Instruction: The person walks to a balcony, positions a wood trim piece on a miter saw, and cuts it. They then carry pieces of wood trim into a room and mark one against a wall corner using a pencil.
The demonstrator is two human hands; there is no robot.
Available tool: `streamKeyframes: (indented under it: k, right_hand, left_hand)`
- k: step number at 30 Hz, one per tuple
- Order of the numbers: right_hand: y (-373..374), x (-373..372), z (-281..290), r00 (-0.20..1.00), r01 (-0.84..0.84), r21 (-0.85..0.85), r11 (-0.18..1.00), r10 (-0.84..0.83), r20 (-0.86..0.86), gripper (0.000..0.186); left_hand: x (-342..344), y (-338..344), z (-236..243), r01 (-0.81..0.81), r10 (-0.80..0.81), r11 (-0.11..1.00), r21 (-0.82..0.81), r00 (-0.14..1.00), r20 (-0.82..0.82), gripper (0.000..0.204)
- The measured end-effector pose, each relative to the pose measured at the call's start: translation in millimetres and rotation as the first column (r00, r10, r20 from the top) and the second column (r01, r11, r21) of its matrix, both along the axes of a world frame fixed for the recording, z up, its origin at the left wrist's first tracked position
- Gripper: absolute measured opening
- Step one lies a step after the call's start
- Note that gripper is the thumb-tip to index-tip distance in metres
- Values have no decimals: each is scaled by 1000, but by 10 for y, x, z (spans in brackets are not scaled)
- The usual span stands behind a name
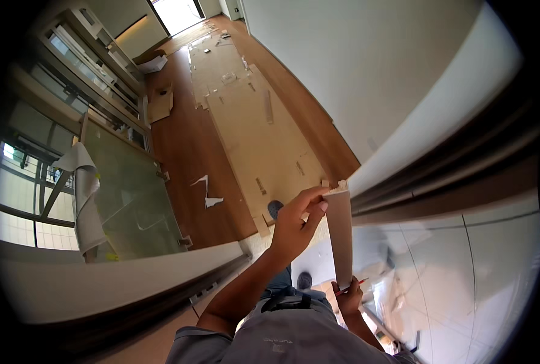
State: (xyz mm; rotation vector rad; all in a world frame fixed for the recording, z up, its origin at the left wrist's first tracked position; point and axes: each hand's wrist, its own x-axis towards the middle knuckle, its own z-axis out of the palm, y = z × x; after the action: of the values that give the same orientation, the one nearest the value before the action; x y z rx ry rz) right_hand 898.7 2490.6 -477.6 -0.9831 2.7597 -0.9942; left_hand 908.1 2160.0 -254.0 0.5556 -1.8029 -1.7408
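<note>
A long, narrow pale board (341,239) extends away from my body, its far end rough and crumbly. My left hand (295,223) reaches that far end, with thumb and forefinger bent around its left edge. At the near end, my right hand (350,299) is closed around the board's lower edge. A thin red pencil or pen (360,282) also sticks out between the right-hand fingers. Part of the right hand is hidden behind the board.
Beige protective sheets (245,127) cover part of the wooden floor (182,155). White scraps (209,193) and flattened cardboard (160,106) lie to the left. A glass panel (130,194) leans there. A white wall (343,67) rises at right, beside pale tiles (446,273).
</note>
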Motion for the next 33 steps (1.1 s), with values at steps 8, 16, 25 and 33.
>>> streamKeyframes:
  k: [8,16,25,33]
  right_hand:
    - [-2204,-1264,-195,994,-32,41,999,27,107,70]
    - [-4424,-2232,96,976,-153,15,988,148,159,66]
    - [-7520,-3625,-99,945,-210,111,971,172,279,66]
    - [-10602,-4573,241,933,-240,-2,971,231,276,61]
  left_hand:
    - [-1119,-2558,76,50,-62,994,94,989,132,11]
    - [-1795,-4788,596,79,-105,992,100,954,281,14]
    - [-2790,-7555,204,-114,129,913,393,992,-11,22]
    - [-2860,-9824,-190,-275,237,956,101,930,280,18]
